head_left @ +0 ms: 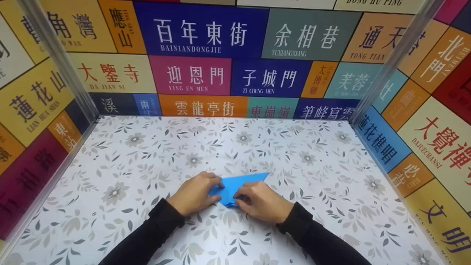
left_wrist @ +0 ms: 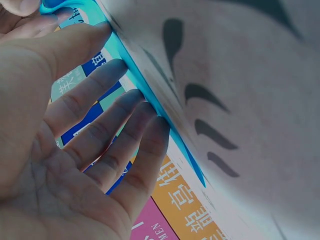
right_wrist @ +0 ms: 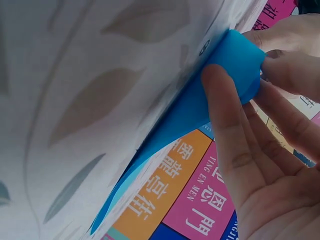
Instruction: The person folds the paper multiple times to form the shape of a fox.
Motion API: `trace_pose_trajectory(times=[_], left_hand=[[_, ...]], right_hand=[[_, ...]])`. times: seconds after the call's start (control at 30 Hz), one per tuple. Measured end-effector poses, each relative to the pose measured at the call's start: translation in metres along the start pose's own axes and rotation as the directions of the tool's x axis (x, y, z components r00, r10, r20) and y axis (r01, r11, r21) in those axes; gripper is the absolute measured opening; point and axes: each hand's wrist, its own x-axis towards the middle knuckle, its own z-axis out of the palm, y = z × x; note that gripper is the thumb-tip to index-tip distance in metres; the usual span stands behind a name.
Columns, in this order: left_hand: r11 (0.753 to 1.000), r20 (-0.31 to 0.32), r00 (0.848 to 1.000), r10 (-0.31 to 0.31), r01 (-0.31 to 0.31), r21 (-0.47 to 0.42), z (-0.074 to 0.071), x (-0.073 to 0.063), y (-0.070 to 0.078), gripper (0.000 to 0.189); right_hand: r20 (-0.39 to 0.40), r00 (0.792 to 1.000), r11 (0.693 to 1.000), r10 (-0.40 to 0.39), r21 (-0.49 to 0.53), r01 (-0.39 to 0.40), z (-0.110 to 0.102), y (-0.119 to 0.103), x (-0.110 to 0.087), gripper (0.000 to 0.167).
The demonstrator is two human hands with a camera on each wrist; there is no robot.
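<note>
A navy wall panel [head_left: 200, 29] is reading "百年東街 BAINIANDONGJIE", a pink panel [head_left: 193, 76] "迎恩門 YING EN MEN", a yellow panel [head_left: 35, 99] "LIAN HUA SHAN", and a cream panel [head_left: 438, 141] "DAJUECHANSI".

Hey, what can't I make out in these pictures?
Head view: part of the folded blue paper, covered by the bare left hand and bare right hand.
Head view: the black fabric left sleeve, cut by the bottom edge.
Left wrist view: the right hand, mostly cut off at upper left.
</note>
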Motion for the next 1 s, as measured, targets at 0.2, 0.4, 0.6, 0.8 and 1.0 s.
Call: trace_pose_trajectory(times=[0.2,0.4,0.6,0.8,1.0], left_hand=[[1.000,0.000,1.000,-0.006,0.006,-0.004,-0.0002,-0.0002,0.0005,0.027],[1.000,0.007,1.000,-0.013,0.014,-0.009,-0.0002,0.0004,0.0007,0.027],[1.000,0.008,1.000,-0.015,0.015,-0.003,0.0001,0.0003,0.0000,0.027],[1.000,0.004,1.000,-0.016,0.016,-0.006,0.0003,0.0000,0.0002,0.027],[1.000,-0.001,1.000,-0.015,0.015,0.001,-0.0001,-0.0005,0.0005,0.025]], right_hand=[[0.003,1.000,1.000,0.019,0.004,-0.019,-0.0014,-0.0003,-0.0002,0.023],[0.003,1.000,1.000,0.029,-0.003,-0.029,-0.0004,0.0012,0.0013,0.007],[-0.016,0.999,0.999,0.050,0.007,-0.050,-0.0002,0.0018,0.0031,0.004],[-0.032,0.996,0.996,0.086,-0.002,-0.087,-0.0016,0.0000,0.0053,0.007],[-0.037,0.992,0.993,0.119,0.019,-0.118,-0.0035,-0.0022,0.0083,0.009]])
